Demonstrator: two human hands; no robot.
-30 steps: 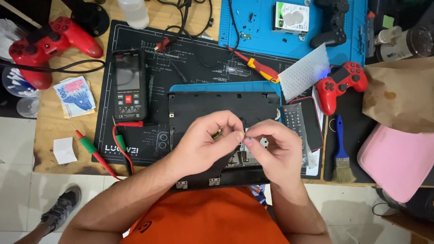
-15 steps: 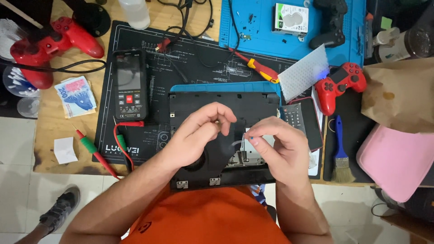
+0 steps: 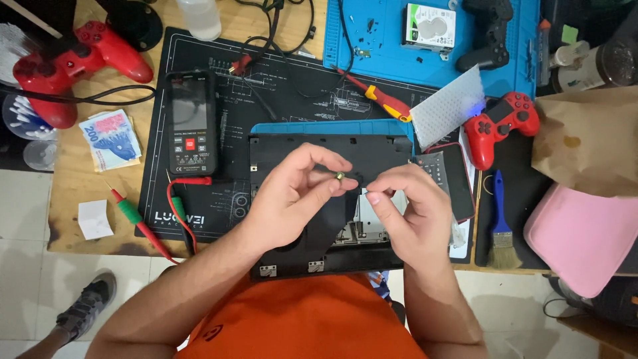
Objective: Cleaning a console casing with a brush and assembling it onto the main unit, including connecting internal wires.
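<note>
— While both hands hover over it, what is the biggest thing on the bench?

— The black console shell (image 3: pixel 299 246), lying flat at the near edge of the wooden table (image 3: pixel 66 199), partly on a dark work mat (image 3: pixel 219 86). Everything else I place from that shell.

— Go on, then, downward in size.

— Right of the shell sits a pink case (image 3: pixel 578 239), with a brown paper bag (image 3: pixel 585 139) beyond that. Behind the shell and to its right lies a blue mat (image 3: pixel 392 53). Far left behind the shell is one red controller (image 3: pixel 73 63); a second red controller (image 3: pixel 498 123) lies to the shell's right. Just left of the shell stands a black multimeter (image 3: pixel 191 123). A blue brush (image 3: pixel 502 226) lies right of the shell, and a red-handled screwdriver (image 3: pixel 379 96) just behind it.

— And the hands?

— The left hand (image 3: pixel 289 196) is above the shell's middle, thumb and forefinger closed together on a small metal screw (image 3: pixel 339 176), the other fingers loosely curled. The right hand (image 3: pixel 412 206) is just beside it over the shell's right half, fingertips (image 3: pixel 373 197) bunched and bent inward; whether it pinches anything I cannot tell.

— Where is the screw exactly?

— In the air above the shell's upper middle, between the two hands, at the left fingertips.
</note>
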